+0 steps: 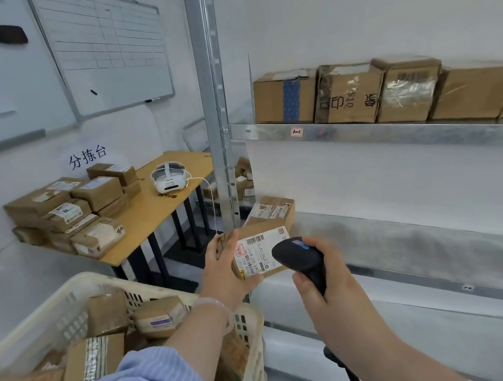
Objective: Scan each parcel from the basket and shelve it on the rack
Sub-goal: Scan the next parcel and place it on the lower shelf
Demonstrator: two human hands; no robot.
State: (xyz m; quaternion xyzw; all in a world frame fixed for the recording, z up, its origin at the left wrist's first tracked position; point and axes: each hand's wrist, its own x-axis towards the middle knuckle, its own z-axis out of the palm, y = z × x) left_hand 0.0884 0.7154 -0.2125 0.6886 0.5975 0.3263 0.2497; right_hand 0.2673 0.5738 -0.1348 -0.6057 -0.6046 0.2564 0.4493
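Parcel (259,252) gripped in left hand (227,271); right hand (324,279) clutches scanner (300,262) touching its label.

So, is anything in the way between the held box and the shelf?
Nothing visible. The held parcel is right in front of the shelf; another parcel lies on it, off at the left end.

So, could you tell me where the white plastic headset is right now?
In the head view, the white plastic headset sits left of centre on the tan wooden table, right of the stacked brown cardboard parcels.
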